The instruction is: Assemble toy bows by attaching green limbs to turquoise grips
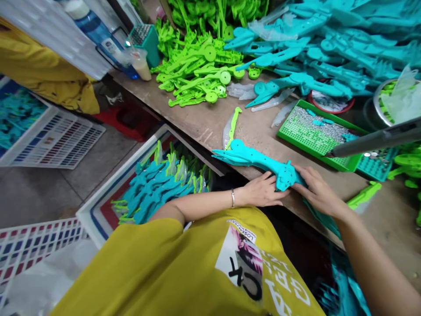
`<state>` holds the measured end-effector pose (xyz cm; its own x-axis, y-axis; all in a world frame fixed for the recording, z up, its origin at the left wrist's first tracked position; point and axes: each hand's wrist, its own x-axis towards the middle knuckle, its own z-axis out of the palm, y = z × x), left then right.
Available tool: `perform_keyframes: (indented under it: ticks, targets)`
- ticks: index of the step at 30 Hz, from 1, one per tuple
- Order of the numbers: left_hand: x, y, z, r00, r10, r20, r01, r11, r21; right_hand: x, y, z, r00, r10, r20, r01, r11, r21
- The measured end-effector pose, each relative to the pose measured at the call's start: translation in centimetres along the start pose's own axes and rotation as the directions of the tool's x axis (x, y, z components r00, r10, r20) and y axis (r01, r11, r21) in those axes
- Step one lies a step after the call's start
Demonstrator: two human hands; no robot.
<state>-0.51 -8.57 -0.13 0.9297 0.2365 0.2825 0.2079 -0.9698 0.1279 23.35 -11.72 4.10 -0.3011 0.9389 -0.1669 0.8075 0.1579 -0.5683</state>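
A long turquoise plastic toy part [251, 156] lies across the front edge of the workbench, its narrow end pointing left. My left hand [265, 191] holds the near side of its wide middle, fingers against the plastic. On the right, my right hand [312, 188] grips it with thumb and fingers, partly covering that end. A lime-green strip with a clear plastic blade [232, 127] lies just beyond the turquoise part. Another green strip with a clear blade [363, 197] rests on the bench to the right of my right hand.
Lime-green parts [204, 66] and turquoise parts [329, 48] are heaped at the back. A green tray [315, 153] holds small metal pieces. A grey tool [378, 139] reaches in from the right. Below left, a white-rimmed crate [95, 204] holds several assembled pieces. A blue bottle [98, 35] stands upper left.
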Motion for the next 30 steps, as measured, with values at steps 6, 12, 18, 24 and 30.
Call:
perform_keyframes:
  ticks: [6, 12, 18, 24, 30]
  targets:
    - [-0.1, -0.3, 0.7, 1.000, 0.015, 0.000, -0.015, 1.000, -0.002, 0.1, 0.2, 0.1, 0.999, -0.035, -0.007, 0.035, 0.999, -0.024]
    - [-0.1, -0.4, 0.7, 0.999, 0.023, -0.024, -0.024, 1.000, -0.005, -0.3, -0.9, 1.0, 0.997, -0.056, -0.061, 0.037, 0.961, -0.276]
    - [-0.2, -0.1, 0.2, 1.000, 0.008, -0.020, -0.009, 1.000, -0.007, -0.7, -2.0, 1.6, 0.995, -0.079, -0.057, 0.042, 0.875, -0.483]
    - [-0.4, -1.7, -0.5, 0.993, 0.121, 0.011, -0.120, 0.989, -0.084, -0.7, -1.6, 1.7, 0.993, -0.097, -0.069, 0.056, 0.893, -0.447]
    - [-3.3, -3.5, -2.1, 0.971, 0.236, 0.025, -0.227, 0.955, -0.193, -0.7, -1.7, 1.6, 0.992, -0.097, -0.079, 0.056, 0.906, -0.419]
